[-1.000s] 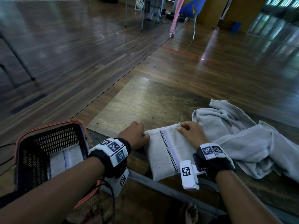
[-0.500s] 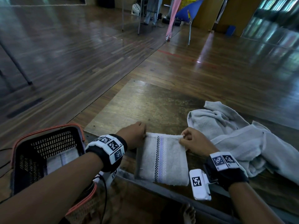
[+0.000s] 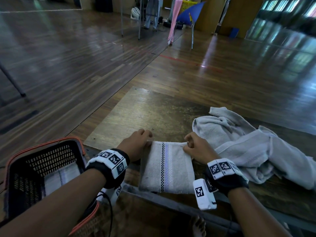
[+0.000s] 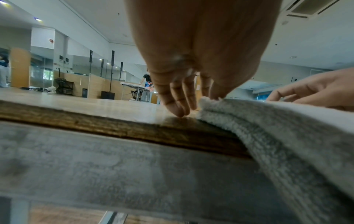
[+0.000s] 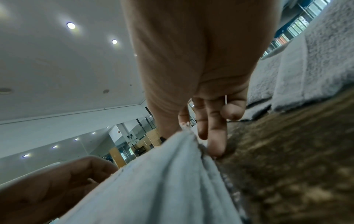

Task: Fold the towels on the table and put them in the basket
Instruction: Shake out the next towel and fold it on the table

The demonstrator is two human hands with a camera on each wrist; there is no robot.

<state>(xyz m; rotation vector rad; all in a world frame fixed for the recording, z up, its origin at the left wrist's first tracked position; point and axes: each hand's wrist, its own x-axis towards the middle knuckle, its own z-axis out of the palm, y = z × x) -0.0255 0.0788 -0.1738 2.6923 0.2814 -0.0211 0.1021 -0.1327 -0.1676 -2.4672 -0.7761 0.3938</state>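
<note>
A folded grey towel [image 3: 167,166] with a checked stripe lies at the table's [image 3: 136,117] near edge, its front hem over the rim. My left hand [image 3: 147,140] pinches its far left corner; in the left wrist view the thumb sits on that corner [image 4: 210,95] while the other fingers [image 4: 178,106] touch the wood beside it. My right hand [image 3: 186,142] pinches the far right corner [image 5: 184,125] between thumb and forefinger. A black basket [image 3: 42,151] with an orange rim stands low at the left, holding a folded towel [image 3: 63,175].
A heap of unfolded grey towels [image 3: 248,147] lies on the table just right of my right hand. Bare wood stretches beyond the folded towel. A metal frame rail [image 3: 171,206] runs under the table's near edge. A blue chair [image 3: 188,16] stands far back.
The folded towel has gone from slanted and draped to squarer and flatter on the table. Both hands have stayed at its far corners, a little further apart.
</note>
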